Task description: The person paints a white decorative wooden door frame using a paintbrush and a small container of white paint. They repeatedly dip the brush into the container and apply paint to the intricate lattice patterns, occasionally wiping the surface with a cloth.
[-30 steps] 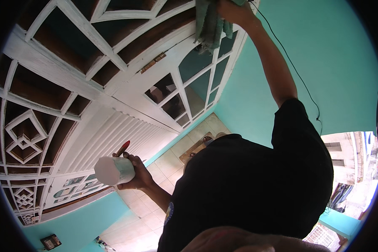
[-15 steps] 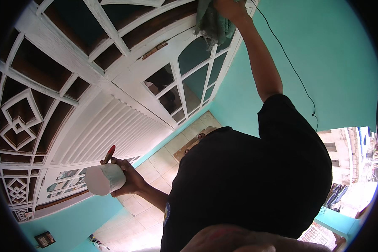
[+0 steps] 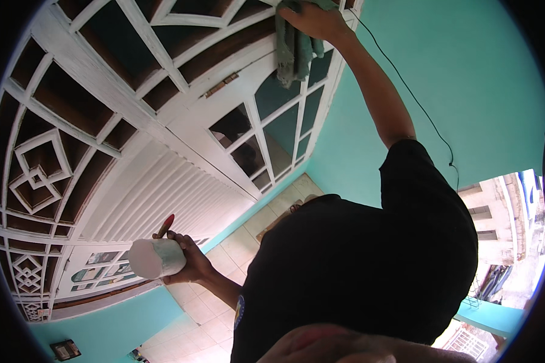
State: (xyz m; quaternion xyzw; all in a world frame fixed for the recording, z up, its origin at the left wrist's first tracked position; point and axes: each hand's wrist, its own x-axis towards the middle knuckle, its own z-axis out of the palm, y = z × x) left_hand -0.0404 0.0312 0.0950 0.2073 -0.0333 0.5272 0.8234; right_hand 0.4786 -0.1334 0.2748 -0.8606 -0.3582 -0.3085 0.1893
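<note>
My left hand (image 3: 191,261) is wrapped round a white cylindrical container (image 3: 150,259) whose pale round end faces me. The brush-like handle (image 3: 165,225) with a red tip stands out beside the container, at the fingers of that same hand; its other end is hidden. Up at the top of the view, my right arm is raised, and my right hand (image 3: 315,21) is closed on a grey-green cloth (image 3: 293,57). The cloth hangs in folds against the white-framed lattice above a glazed door panel (image 3: 278,115); my fingertips are partly hidden by it.
White lattice woodwork (image 3: 60,91) and a ribbed white panel (image 3: 157,187) fill the left. A turquoise wall (image 3: 466,78) carries a thin dark cable (image 3: 412,88). Pale floor tiles (image 3: 224,242) lie below. A small dark box (image 3: 65,349) is on the lower left wall.
My right hand and the cloth have shifted left and slightly down along the frame. The container and handle in my left hand have moved a little to the right in view.
</note>
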